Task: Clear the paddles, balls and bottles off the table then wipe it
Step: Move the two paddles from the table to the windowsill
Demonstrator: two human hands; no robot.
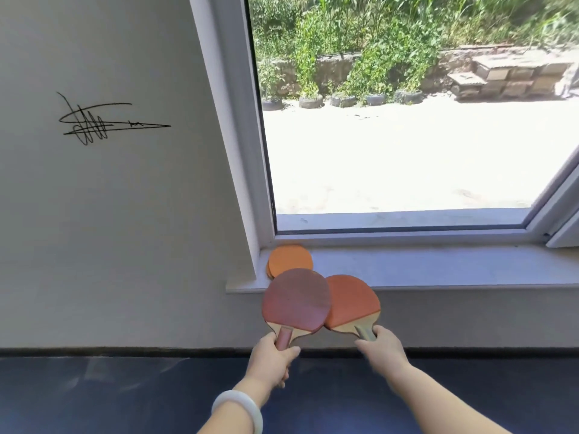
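A person reaches across the dark blue table (pixel 94 389) toward a white windowsill (pixel 438 267), a table tennis paddle in each hand. The left hand (pixel 271 360), a pale bangle (pixel 241 408) on its wrist, has its grip clamped around the handle of the darker red paddle (pixel 296 299); the right hand (pixel 383 347) has its grip pinched on the handle end of the orange-red paddle (pixel 351 300). Both blades point away from the person and up toward the sill, handles trailing back to the hands, and the left blade overlaps the edge of the right one. The blades' far edges reach the sill's front lip, so the ledge lies straight ahead along each paddle's long axis. An orange paddle stack (pixel 289 260) already lies in the sill's left corner against the window frame (pixel 238 151), just beyond the left-hand blade. That stack likely narrows the room on the left; the open stretch of ledge to the right looks the easier landing for the right-hand paddle. No balls or bottles show, and the visible strip of table carries nothing. A scrawled signature (pixel 100 123) marks the wall on the left.
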